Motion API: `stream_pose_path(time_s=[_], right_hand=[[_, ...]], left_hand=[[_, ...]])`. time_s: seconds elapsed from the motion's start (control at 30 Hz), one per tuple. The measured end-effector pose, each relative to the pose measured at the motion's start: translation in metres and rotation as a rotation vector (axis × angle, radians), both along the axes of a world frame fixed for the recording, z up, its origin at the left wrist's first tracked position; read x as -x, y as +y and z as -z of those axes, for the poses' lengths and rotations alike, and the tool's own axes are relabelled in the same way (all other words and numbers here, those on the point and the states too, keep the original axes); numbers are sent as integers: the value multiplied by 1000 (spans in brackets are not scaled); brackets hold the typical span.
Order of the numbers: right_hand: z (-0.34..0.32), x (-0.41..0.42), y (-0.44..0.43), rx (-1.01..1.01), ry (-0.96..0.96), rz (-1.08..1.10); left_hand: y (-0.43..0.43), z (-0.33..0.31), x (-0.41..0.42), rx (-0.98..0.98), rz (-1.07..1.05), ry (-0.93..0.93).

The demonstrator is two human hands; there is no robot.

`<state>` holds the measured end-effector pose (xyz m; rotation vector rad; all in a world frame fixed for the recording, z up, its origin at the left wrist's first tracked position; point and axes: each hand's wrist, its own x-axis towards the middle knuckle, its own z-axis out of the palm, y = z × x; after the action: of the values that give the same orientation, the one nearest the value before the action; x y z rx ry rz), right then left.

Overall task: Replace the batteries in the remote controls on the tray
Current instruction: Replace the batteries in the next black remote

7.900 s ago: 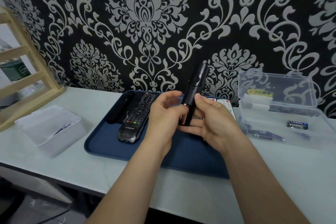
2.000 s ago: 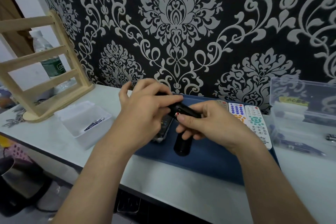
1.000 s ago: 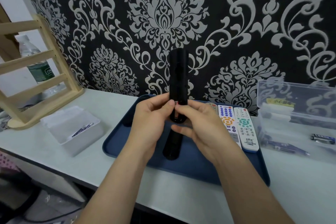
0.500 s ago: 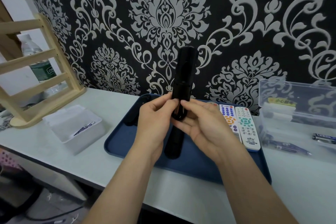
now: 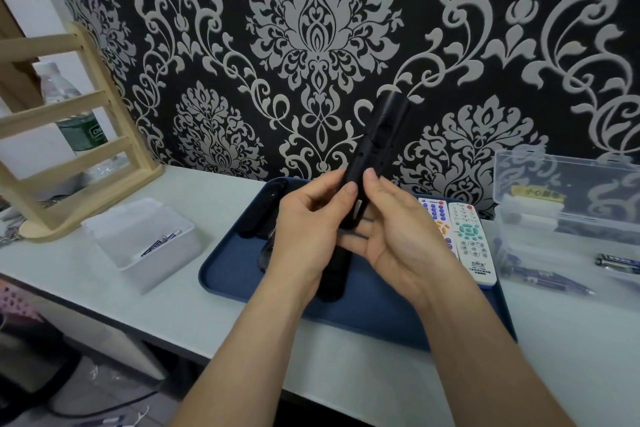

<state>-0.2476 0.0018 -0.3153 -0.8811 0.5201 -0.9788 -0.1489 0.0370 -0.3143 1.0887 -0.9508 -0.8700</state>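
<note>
Both my hands hold a slim black remote (image 5: 375, 146) nearly upright above the blue tray (image 5: 228, 274). My left hand (image 5: 308, 229) grips its lower end from the left, and my right hand (image 5: 398, 236) pinches it from the right with the thumb on its front. A long black piece (image 5: 334, 274), perhaps its cover, lies on the tray under my hands. Two white remotes (image 5: 467, 239) lie at the tray's right side, and black remotes (image 5: 263, 215) lie at its left, partly hidden.
An open clear box (image 5: 571, 218) with several batteries (image 5: 618, 260) stands right of the tray. A white bin (image 5: 145, 239) with used batteries sits to the left. A wooden rack (image 5: 69, 149) and a water bottle (image 5: 76, 128) stand at far left. The table's front edge is near.
The black remote has tilted from upright to leaning right, and my fingers have shifted on its lower end. The view has drifted slightly.
</note>
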Motion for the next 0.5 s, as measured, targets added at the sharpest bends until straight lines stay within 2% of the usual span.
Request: stream_pose_path(time_s=[0.13,0.33,0.5], right_hand=[[-1,0,-1,19,-9,62],[5,-6,0,9,16,124],[2,-5,1,4,44,103]], left_hand=[[-2,2,0,-27,-133,-214],[-4,7,2,-107,-147,-330],[-4,9,1,-154,-183,-350]])
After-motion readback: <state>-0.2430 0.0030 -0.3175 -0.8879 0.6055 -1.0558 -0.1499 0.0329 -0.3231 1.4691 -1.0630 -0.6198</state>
